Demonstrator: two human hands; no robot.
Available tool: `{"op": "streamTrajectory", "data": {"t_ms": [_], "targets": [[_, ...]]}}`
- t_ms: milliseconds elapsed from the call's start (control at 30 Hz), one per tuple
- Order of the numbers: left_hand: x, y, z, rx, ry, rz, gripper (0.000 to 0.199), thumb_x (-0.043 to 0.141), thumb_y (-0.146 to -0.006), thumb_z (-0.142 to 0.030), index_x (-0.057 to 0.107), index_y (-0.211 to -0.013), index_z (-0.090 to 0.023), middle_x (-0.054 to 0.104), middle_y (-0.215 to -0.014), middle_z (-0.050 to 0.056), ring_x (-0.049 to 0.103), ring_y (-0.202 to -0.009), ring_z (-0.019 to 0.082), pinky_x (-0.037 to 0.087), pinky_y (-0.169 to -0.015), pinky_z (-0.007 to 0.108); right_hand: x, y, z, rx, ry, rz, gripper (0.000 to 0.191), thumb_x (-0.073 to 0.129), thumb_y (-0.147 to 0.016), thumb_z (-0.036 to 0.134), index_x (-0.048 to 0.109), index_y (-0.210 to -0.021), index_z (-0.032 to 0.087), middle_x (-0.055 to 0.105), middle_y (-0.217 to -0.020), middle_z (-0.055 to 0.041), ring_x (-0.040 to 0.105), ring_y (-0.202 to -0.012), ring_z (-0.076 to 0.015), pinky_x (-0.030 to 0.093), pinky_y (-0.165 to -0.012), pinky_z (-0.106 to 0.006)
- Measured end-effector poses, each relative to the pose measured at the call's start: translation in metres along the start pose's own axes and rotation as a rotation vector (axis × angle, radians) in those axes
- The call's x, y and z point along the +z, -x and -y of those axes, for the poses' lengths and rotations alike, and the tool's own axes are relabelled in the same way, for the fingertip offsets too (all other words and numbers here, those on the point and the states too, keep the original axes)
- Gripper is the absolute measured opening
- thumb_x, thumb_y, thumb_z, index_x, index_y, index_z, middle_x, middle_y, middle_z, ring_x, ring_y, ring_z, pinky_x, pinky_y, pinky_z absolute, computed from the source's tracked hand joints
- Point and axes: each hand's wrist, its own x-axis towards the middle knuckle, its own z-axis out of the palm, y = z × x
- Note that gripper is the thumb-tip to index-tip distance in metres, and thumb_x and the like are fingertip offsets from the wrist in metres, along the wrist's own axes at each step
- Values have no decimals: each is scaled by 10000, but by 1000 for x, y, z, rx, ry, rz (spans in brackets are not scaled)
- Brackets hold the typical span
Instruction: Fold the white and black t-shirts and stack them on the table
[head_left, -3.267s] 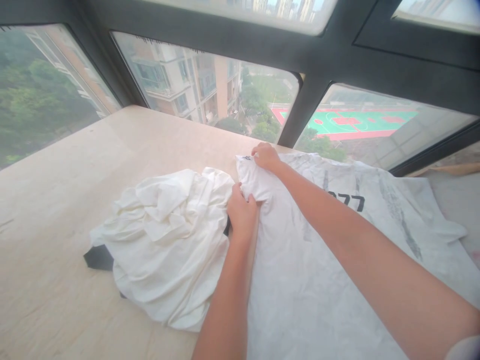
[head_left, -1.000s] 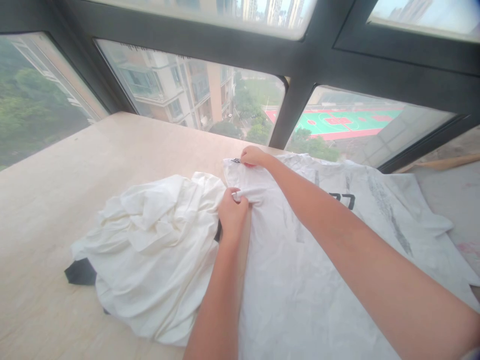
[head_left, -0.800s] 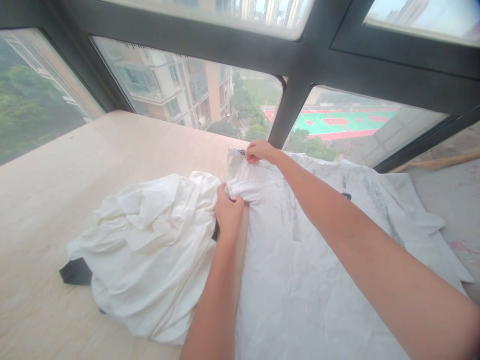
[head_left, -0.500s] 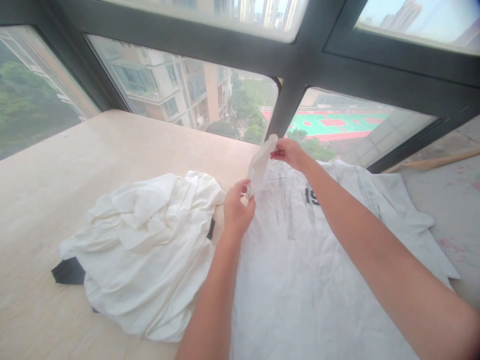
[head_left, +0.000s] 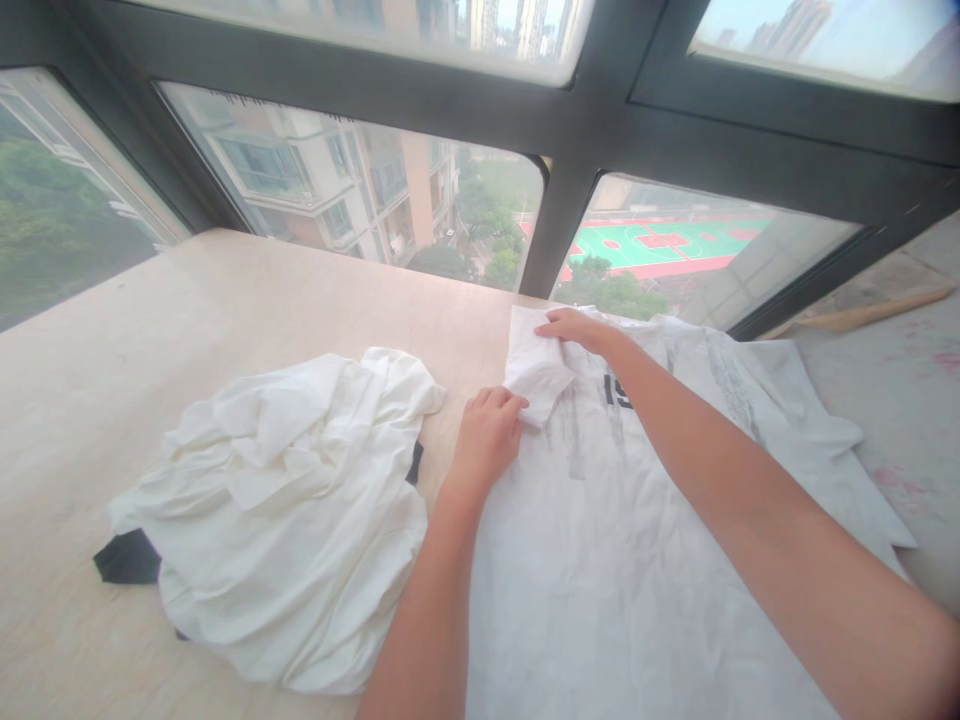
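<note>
A white T-shirt point(head_left: 585, 560) with grey streaks and partly hidden black lettering lies spread on a pale stone-like surface. Its left sleeve point(head_left: 531, 355) is folded inward over the shirt's upper left part. My left hand point(head_left: 491, 430) is closed at the lower edge of that sleeve, its fingertips partly hidden. At the upper edge, my right hand point(head_left: 577, 330) has its fingers closed on the fabric, near the shoulder. My right forearm crosses above the shirt and covers part of the lettering.
To the left lies a crumpled cream-white garment point(head_left: 292, 520) with black fabric point(head_left: 127, 558) poking out from under it. The pale ledge point(head_left: 247, 290) meets dark window frames point(head_left: 585, 150) at the back. Floral-patterned fabric point(head_left: 911, 430) is at the right.
Both hands have come down with the raised sleeve, which now lies folded flat over the shirt instead of standing up between them. The view has shifted slightly.
</note>
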Motion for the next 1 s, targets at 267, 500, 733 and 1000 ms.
{"op": "streamTrajectory", "data": {"t_ms": [267, 500, 733, 1000], "targets": [[-4, -1, 4, -34, -49, -23, 218, 549, -814, -64, 691, -871, -218, 615, -886, 39, 555, -858, 198, 440, -818, 350, 12, -13, -5, -184, 669, -181, 269, 632, -800, 400, 567, -691, 163, 584, -735, -25, 499, -714, -147, 329, -649, -259], [-2, 0, 2, -78, -58, -50, 363, 523, -797, -44, 656, -1083, -221, 608, -1134, 71, 550, -1021, 227, 440, -890, 354, 31, -16, 0, -113, 639, -231, 259, 573, -841, 412, 673, -877, 176, 689, -928, -86, 585, -862, -200, 399, -746, -267], [0, -2, 2, -254, -83, -14, 399, 524, -829, -88, 586, -1211, -183, 618, -1046, 98, 581, -983, 239, 447, -868, 347, 33, -29, 33, -27, 211, -157, 308, 679, -763, 323, 684, -1031, 172, 684, -1026, -84, 594, -803, -176, 463, -732, -278], [0, 0, -2, -296, -85, -61, 377, 497, -827, -58, 589, -1161, -206, 605, -988, 76, 579, -885, 220, 445, -758, 315, 29, -45, 34, -57, 52, -44, 377, 687, -746, 279, 690, -1115, 203, 684, -1011, -77, 604, -787, -183, 491, -756, -308]]}}
